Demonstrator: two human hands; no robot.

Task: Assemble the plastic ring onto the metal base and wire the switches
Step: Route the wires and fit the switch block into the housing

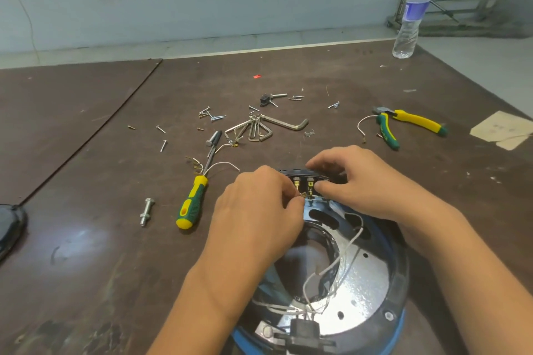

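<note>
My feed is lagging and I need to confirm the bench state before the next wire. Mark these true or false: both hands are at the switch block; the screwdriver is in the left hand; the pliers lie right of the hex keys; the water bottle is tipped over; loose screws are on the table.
1. Both hands are at the switch block: true; left hand pinches a wire terminal, right hand steadies it.
2. Screwdriver in left hand: false; it lies on the table.
3. Pliers right of hex keys: true.
4. Water bottle tipped over: false; it stands upright.
5. Loose screws on table: true.
</note>
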